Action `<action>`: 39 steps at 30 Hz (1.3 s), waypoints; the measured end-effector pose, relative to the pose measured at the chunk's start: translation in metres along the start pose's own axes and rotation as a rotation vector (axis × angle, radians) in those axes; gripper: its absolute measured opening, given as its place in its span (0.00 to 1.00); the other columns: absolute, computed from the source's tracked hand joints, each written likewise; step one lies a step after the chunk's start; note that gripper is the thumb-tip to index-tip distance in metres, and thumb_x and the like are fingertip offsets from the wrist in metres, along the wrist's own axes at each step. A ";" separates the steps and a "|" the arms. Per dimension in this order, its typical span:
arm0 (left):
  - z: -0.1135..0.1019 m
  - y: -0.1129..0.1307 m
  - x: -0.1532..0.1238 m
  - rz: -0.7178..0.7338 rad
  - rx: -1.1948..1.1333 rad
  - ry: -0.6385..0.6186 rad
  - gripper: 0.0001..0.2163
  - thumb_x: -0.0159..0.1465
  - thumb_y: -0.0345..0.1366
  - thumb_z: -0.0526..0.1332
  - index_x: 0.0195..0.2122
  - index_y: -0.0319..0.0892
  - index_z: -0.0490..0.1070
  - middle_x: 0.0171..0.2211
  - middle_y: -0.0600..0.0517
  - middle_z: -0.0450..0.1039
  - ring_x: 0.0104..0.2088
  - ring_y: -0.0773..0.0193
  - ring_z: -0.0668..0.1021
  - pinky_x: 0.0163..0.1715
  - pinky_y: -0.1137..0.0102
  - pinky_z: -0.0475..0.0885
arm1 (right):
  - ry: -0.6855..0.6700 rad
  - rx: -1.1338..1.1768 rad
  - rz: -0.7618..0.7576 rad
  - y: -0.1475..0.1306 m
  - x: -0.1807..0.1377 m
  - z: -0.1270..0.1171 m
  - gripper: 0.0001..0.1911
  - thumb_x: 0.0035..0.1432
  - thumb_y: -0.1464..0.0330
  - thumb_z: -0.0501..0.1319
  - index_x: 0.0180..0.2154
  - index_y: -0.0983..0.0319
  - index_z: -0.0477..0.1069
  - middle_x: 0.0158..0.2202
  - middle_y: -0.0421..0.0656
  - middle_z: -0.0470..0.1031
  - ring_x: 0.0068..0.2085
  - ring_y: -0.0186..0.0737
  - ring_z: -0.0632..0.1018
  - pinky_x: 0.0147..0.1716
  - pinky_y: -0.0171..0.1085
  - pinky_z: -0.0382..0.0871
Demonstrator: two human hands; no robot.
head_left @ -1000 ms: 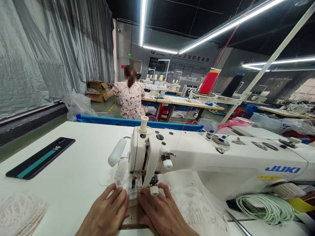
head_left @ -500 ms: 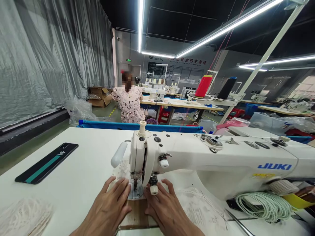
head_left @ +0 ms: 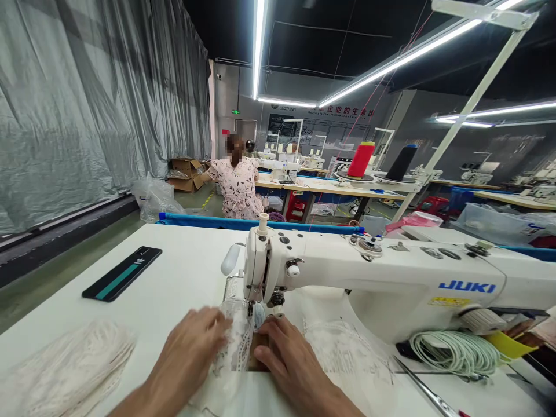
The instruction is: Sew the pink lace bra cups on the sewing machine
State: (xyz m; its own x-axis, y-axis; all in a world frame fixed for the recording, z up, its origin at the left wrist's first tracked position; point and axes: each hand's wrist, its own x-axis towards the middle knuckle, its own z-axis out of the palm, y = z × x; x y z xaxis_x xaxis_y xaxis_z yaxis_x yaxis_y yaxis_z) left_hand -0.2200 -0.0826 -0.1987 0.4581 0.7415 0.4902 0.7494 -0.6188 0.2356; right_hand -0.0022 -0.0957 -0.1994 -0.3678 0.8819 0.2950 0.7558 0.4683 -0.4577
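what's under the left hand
White lace fabric shows beside the left hand, its edge overlapped by the blurred fingertips; whatever lies beneath the palm is covered.

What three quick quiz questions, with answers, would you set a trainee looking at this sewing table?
1. What brand name is printed on the sewing machine?
2. True or false: in the picture, the red thread cone stands left of the black thread cone.
3. Fill in the blank: the left hand is at a piece of white ____.

Key:
1. JUKI
2. True
3. Lace
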 end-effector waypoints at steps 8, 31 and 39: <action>0.016 -0.021 0.055 -0.366 -0.192 -0.223 0.08 0.57 0.27 0.53 0.34 0.41 0.69 0.30 0.50 0.71 0.35 0.56 0.73 0.33 0.67 0.63 | 0.030 0.031 0.197 -0.013 -0.001 0.007 0.16 0.55 0.61 0.61 0.42 0.62 0.63 0.43 0.49 0.71 0.38 0.46 0.76 0.33 0.39 0.70; -0.070 0.096 -0.113 -0.932 -1.590 -0.465 0.21 0.49 0.51 0.70 0.28 0.35 0.75 0.24 0.49 0.75 0.25 0.66 0.73 0.28 0.75 0.62 | -0.383 0.928 0.136 -0.094 -0.104 -0.023 0.15 0.53 0.58 0.64 0.36 0.62 0.71 0.27 0.36 0.66 0.30 0.32 0.65 0.29 0.29 0.59; -0.062 0.119 -0.144 -1.064 -1.712 -0.443 0.19 0.47 0.49 0.72 0.26 0.35 0.75 0.24 0.48 0.76 0.25 0.67 0.73 0.27 0.75 0.64 | -0.664 1.201 0.243 -0.066 -0.141 -0.012 0.19 0.37 0.58 0.73 0.28 0.65 0.75 0.26 0.38 0.70 0.27 0.31 0.69 0.30 0.30 0.64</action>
State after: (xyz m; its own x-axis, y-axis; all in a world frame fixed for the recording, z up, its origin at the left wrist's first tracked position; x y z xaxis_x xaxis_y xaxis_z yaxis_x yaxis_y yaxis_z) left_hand -0.2266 -0.2796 -0.1892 0.4951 0.7324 -0.4674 -0.2469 0.6344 0.7325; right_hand 0.0067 -0.2518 -0.2011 -0.7370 0.6491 -0.1886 0.0396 -0.2371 -0.9707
